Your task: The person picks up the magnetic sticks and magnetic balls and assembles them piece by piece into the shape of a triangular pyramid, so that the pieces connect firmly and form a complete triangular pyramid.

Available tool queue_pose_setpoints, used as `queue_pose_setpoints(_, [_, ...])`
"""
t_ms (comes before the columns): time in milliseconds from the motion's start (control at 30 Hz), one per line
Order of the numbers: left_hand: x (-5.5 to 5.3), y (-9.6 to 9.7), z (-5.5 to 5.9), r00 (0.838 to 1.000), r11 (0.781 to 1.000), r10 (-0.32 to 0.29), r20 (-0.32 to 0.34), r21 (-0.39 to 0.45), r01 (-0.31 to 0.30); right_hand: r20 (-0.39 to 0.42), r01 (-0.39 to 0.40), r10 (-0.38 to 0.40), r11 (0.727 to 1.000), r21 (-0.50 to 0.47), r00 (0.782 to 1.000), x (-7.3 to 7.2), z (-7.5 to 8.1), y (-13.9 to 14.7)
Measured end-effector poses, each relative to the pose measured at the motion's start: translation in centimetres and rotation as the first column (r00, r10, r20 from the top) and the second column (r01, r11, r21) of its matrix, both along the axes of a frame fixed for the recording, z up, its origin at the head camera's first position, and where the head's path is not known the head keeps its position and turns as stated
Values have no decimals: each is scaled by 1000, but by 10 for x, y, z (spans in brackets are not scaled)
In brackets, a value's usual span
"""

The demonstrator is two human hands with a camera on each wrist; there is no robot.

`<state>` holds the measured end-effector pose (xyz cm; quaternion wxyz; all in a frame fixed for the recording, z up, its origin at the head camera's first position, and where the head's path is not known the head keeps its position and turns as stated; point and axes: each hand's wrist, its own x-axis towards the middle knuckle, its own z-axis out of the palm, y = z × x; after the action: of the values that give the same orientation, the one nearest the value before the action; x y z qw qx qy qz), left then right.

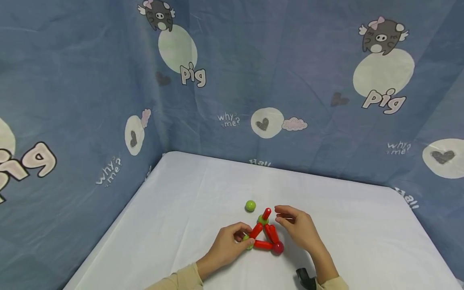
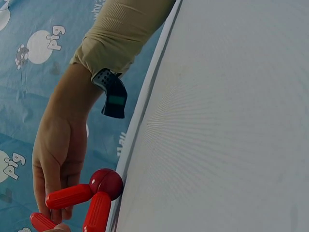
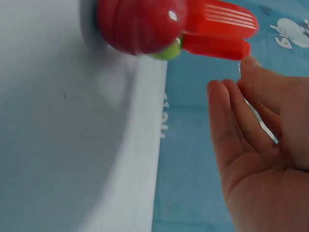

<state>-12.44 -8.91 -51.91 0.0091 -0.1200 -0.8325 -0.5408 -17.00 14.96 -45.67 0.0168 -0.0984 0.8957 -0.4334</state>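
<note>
A triangular frame of red rods and balls lies on the white table. Its corners are a red ball (image 1: 278,248), a green ball (image 1: 262,220) at the back and another green ball (image 1: 248,243) on the left. My left hand (image 1: 226,243) pinches that left green ball between thumb and fingers, partly covering it. One red rod (image 1: 267,213) points up from the back green ball. On the right side of the frame, two red rods (image 3: 222,21) run close together near the red ball. My right hand (image 1: 299,228) hovers beside them, fingers slightly bent with nothing between them.
A loose green ball (image 1: 250,206) lies behind the frame on the white table (image 1: 203,185). A blue printed curtain (image 1: 224,80) hangs along the table's back and left sides. A dark wrist device (image 1: 306,278) sits on the right wrist.
</note>
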Motion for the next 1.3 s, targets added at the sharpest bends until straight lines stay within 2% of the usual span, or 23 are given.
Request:
queue_pose_setpoints(233, [-1, -2, 0, 1000, 1000, 11, -13, 14, -11, 31, -10, 11, 1000, -25, 999, -7, -7, -14])
queue_pose_setpoints(467, [2, -1, -1, 1000, 1000, 2, 16, 11, -3, 33, -24, 26, 998, -64, 999, -9, -15, -19])
queue_pose_setpoints(633, [0, 0, -1, 1000, 1000, 3, 4, -3, -3, 29, -39, 42, 995, -94, 999, -9, -14, -20])
queue_pose_setpoints(833, [-1, 0, 0, 1000, 1000, 2, -1, 4, -2, 26, -37, 39, 997, -74, 999, -9, -14, -20])
queue_pose_setpoints(1300, [0, 0, -1, 1000, 1000, 6, -8, -2, -6, 27, -112, 116, 988, -102, 993, -8, -13, -15])
